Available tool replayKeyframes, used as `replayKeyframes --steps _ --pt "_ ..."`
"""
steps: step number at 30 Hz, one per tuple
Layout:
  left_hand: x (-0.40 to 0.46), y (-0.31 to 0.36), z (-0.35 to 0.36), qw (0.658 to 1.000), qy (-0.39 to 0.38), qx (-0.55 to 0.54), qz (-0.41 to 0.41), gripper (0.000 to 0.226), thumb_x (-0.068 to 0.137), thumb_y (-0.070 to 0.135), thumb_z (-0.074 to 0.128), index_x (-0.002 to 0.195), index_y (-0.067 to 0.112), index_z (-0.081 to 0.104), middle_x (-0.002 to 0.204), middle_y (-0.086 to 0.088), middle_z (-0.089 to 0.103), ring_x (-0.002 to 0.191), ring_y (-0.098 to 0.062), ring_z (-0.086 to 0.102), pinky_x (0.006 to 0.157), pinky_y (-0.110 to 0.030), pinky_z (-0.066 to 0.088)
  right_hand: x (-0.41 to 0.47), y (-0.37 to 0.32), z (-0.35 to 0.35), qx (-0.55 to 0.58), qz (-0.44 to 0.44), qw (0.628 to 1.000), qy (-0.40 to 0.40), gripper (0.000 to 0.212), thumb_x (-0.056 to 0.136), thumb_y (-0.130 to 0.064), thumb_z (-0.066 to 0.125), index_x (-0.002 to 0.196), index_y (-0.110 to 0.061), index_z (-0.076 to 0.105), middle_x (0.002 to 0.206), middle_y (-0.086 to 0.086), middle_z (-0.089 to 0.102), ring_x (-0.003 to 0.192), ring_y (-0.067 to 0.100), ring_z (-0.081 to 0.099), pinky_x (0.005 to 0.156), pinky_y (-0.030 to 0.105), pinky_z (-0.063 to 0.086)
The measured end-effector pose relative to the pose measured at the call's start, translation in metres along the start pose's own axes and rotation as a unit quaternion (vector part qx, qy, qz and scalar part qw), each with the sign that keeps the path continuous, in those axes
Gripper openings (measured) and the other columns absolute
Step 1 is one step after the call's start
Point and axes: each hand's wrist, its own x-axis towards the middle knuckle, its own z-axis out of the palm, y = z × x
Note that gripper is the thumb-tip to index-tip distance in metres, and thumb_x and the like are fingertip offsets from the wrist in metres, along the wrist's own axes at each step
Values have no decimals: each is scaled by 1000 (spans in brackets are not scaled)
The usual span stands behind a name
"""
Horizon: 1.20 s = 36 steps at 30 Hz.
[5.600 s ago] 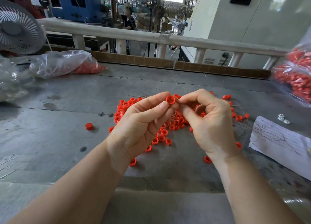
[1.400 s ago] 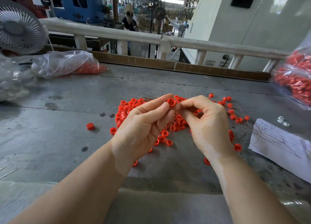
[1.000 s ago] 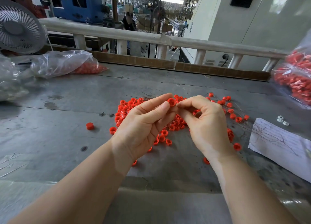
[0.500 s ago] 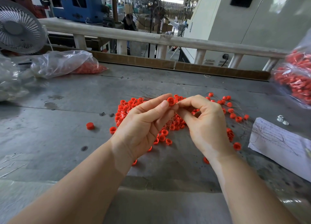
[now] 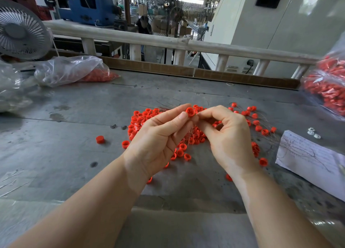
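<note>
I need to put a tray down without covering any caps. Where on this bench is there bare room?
Free: the bench top between the lone cap and the near edge; the far strip between the cap pile and the cardboard edging. Crowded: the middle, where left hand and right hand pinch a red cap above the pile; paper sheet at right.

Workshop vibe: scuffed grey metal table (image 5: 74,154), pale railing (image 5: 205,46) behind it, fan (image 5: 20,31) far left, blue machine (image 5: 84,7) and big white cabinet (image 5: 280,24) further back, plenty of daylight.
</note>
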Motion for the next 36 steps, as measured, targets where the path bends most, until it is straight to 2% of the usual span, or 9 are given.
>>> replayKeyframes --steps 10,22,36 --pt "0 -2 1 1000 -1 -4 11 23 66 1 59 80 7 77 83 -10 74 79 -13 72 65 -15 55 -1 1 0 -2 0 1000 -9 9 79 -3 71 81 -11 73 75 3 68 73 10 59 65 9 41" --pt "1 -1 -1 1000 2 8 14 21 68 3 59 79 7 77 82 -11 73 78 -14 72 63 -14 55 0 2 0 -1 -16 1000 17 13 78 0 71 81 -13 71 75 3 68 75 7 60 65 4 37" --pt "1 1 -1 1000 -3 5 -9 21 67 4 59 79 6 77 81 -13 73 77 -15 72 64 -14 55 1 2 -1 -19 -31 999 21 12 79 3 69 81 -9 72 76 2 66 73 9 59 66 9 40"
